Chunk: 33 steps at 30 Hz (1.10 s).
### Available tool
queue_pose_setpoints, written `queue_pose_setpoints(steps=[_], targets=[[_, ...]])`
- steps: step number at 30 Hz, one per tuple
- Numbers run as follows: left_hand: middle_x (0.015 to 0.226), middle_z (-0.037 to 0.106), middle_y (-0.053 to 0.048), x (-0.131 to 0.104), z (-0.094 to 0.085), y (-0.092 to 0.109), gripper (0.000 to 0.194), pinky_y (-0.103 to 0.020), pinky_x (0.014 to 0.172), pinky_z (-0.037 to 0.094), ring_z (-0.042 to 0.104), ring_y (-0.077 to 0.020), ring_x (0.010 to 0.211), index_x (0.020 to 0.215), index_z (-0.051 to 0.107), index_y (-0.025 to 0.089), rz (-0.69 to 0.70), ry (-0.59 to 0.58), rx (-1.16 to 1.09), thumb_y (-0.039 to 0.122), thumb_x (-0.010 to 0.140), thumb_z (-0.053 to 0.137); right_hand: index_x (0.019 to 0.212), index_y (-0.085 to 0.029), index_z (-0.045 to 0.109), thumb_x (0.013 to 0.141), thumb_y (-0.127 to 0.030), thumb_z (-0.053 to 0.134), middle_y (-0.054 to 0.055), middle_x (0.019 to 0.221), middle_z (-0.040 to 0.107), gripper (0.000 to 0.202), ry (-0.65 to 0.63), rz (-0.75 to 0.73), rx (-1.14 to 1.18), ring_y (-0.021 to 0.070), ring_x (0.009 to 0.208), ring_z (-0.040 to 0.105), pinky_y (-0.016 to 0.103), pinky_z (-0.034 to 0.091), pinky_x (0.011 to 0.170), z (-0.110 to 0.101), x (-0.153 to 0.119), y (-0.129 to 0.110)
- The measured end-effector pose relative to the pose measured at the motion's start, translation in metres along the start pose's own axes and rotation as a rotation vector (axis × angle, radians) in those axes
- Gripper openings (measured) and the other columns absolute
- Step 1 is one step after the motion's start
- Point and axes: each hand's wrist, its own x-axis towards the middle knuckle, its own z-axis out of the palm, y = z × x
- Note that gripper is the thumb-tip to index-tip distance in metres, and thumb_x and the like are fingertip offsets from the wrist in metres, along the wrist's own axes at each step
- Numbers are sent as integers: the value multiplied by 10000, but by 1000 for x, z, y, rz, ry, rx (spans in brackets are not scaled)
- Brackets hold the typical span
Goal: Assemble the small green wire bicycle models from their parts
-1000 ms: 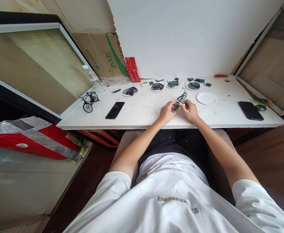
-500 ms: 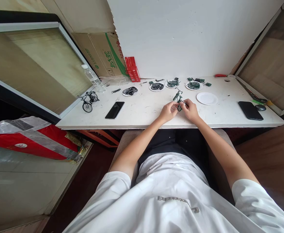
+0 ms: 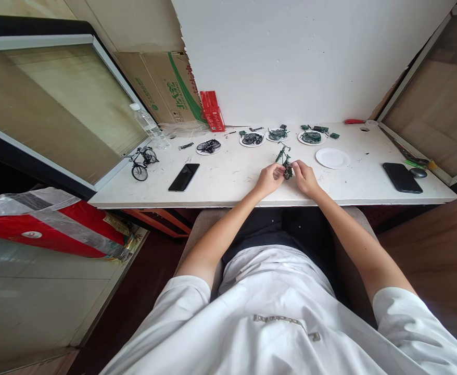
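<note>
A small green model bicycle point(image 3: 282, 155) stands on the white table, its handlebar end pointing away from me and one dark wheel near my fingers. My left hand point(image 3: 271, 178) is closed on the bicycle's near end from the left. On the right side of the same wheel is my right hand point(image 3: 305, 177), its fingers pressed together at the bicycle; whatever they pinch is too small to make out. A white plate point(image 3: 332, 158) lies to the right. Behind the bicycle, a plate point(image 3: 301, 138) bears green bicycle parts.
On the left stand a black model bicycle point(image 3: 139, 163) and a clear bottle point(image 3: 149, 125). Phones lie at left point(image 3: 184, 177) and right point(image 3: 402, 177). More plates of parts, a red box point(image 3: 212, 111) and a red-handled tool point(image 3: 354, 121) are at the back.
The thin dark item between my right fingers no longer shows. My right fingers have shifted slightly, and more of the bicycle's near wheel is visible.
</note>
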Motion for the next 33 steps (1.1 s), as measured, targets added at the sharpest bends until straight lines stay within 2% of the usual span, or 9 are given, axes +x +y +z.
queue_pose_setpoints(steps=[2,5,10,13,17,20,28,33], targets=[[1056,827,-85,0,0,1,154,-306,833,642,782,-186,901,1069,745,191,-8,2,3,145,922,735,964,-260,580,1106,-748,237,84,879,688,613,-2,-16,-4,269,842,626,379,459,801,0,0,1],[1011,822,-77,0,0,2,53,-299,817,634,783,-185,886,1023,735,196,8,2,-7,199,973,718,1013,-248,598,1111,-606,278,79,873,684,489,-22,-23,16,269,835,630,383,466,817,-2,-1,3],[1010,822,-74,0,0,0,54,-289,798,628,780,-185,888,1032,725,200,9,-6,26,227,1006,686,1035,-230,623,1013,-421,394,66,885,695,299,-73,-41,83,254,835,619,367,490,810,-2,1,6],[1035,822,-79,1,0,-4,64,-296,811,626,781,-194,913,1055,715,199,9,-3,60,225,1012,675,998,-230,632,958,-447,493,52,895,698,260,-76,-27,106,228,802,588,354,487,796,0,3,5],[1047,814,-83,2,0,-11,53,-333,859,638,782,-207,910,1068,691,208,6,-3,61,218,1023,665,991,-241,635,936,-516,571,-48,662,485,288,-83,23,108,180,638,411,326,408,691,1,3,3],[1049,801,-87,2,0,-14,47,-335,859,641,787,-207,902,1075,668,210,-2,-12,31,217,1044,633,999,-241,635,939,-538,584,-71,629,403,307,-94,10,129,175,623,368,323,375,678,0,2,1],[1060,791,-74,4,1,-18,49,-324,831,646,801,-192,842,1057,645,214,-68,-27,-41,256,1067,621,1036,-245,635,985,-571,556,-74,627,391,340,-95,-20,79,178,621,364,319,366,676,0,1,1],[1033,780,-70,5,2,-21,32,-341,833,647,799,-200,839,1044,639,214,-63,-17,-44,224,1059,612,1046,-236,642,1000,-601,556,-66,641,418,377,-97,-27,75,174,624,373,319,357,672,2,1,3]])
